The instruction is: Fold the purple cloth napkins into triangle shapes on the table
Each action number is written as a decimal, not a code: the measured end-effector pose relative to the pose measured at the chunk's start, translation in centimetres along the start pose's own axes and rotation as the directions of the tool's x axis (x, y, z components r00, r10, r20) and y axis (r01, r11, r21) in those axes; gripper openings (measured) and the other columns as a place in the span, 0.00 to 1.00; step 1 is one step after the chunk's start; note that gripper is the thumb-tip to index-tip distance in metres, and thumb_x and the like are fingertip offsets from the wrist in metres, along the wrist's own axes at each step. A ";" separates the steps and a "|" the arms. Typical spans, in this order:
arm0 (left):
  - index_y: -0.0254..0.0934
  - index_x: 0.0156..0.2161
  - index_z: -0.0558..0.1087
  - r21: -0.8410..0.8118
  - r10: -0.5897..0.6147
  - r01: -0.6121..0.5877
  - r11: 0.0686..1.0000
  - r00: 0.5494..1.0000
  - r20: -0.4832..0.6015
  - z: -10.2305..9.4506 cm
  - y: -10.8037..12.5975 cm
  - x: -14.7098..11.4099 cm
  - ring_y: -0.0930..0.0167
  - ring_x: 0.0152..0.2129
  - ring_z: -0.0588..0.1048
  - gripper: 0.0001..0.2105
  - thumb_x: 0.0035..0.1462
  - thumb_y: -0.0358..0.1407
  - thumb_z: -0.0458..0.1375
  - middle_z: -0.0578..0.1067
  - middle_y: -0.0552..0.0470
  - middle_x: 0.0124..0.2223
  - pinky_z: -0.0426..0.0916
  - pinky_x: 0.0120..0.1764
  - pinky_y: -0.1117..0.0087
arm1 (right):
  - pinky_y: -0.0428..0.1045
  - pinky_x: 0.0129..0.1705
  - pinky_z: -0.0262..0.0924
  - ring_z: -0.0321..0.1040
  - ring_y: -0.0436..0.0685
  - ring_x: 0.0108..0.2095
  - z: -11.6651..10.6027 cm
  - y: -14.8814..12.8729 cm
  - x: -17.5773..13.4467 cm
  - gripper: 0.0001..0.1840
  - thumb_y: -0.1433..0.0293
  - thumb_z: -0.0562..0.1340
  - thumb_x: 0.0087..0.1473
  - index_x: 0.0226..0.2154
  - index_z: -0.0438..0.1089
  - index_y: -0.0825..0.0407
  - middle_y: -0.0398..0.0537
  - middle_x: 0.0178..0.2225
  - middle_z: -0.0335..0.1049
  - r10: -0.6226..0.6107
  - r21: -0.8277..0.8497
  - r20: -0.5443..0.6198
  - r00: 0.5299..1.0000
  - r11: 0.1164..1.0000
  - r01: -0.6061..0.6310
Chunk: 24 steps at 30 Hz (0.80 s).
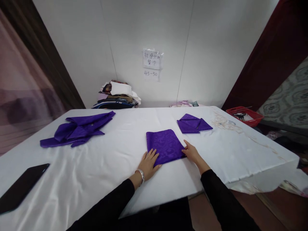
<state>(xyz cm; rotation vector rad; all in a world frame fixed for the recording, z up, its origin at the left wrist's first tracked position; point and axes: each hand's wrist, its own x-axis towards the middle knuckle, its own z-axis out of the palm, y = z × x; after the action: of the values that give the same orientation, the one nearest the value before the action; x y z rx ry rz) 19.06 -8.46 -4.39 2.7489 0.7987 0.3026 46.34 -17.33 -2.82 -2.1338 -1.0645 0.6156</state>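
A purple patterned napkin (166,144), folded into a square, lies flat on the white tablecloth (125,128) in front of me. My left hand (149,163) rests on its near left corner with the fingers laid out flat. At the near right corner, my right hand (191,150) pinches the napkin's edge between thumb and fingers. Just beyond it, to the right, sits another purple napkin (192,124) folded into a pointed shape. Several loosely bunched purple napkins (78,130) lie at the far left.
A black phone-like slab (22,186) lies at the near left. Behind the table's far edge are a pile of clothes (119,94) and some pinkish cloth (183,103). A red basket (245,115) stands beyond the right edge. A paper sign (152,64) hangs on the wall.
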 end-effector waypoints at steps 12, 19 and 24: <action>0.39 0.50 0.69 -0.061 0.023 -0.033 0.998 0.987 -0.159 -1.2 0.8 -2.4 0.63 0.50 0.65 0.16 0.55 0.33 0.53 0.68 0.46 0.52 0.61 0.52 0.57 | 0.56 0.51 0.58 0.62 0.59 0.48 0.9 2.4 -3.9 0.20 0.74 0.52 0.53 0.49 0.67 0.51 0.53 0.46 0.67 -0.643 -0.385 -0.099 0.759 0.728 0.566; 0.42 0.49 0.70 -0.066 0.033 -0.043 0.997 0.988 -0.148 -1.5 1.2 -2.4 0.64 0.47 0.65 0.17 0.55 0.28 0.49 0.70 0.48 0.49 0.63 0.48 0.59 | 0.59 0.48 0.61 0.65 0.60 0.44 1.3 3.2 -4.3 0.21 0.79 0.51 0.49 0.42 0.72 0.52 0.54 0.43 0.71 -0.709 -0.390 0.003 0.705 0.649 0.654; 0.39 0.47 0.70 0.032 0.024 -0.021 0.999 0.994 -0.106 -1.5 1.1 -2.3 0.64 0.47 0.64 0.18 0.54 0.24 0.47 0.70 0.48 0.49 0.63 0.47 0.60 | 0.57 0.48 0.60 0.65 0.59 0.44 1.1 3.1 -4.1 0.20 0.79 0.51 0.51 0.43 0.72 0.53 0.54 0.43 0.71 -0.703 -0.445 0.053 0.709 0.619 0.647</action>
<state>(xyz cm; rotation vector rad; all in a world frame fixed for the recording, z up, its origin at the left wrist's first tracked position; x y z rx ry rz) 17.28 -10.31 -2.91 2.7917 0.8050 0.4484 44.95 -21.71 -5.36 -1.8379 -1.9350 -0.1525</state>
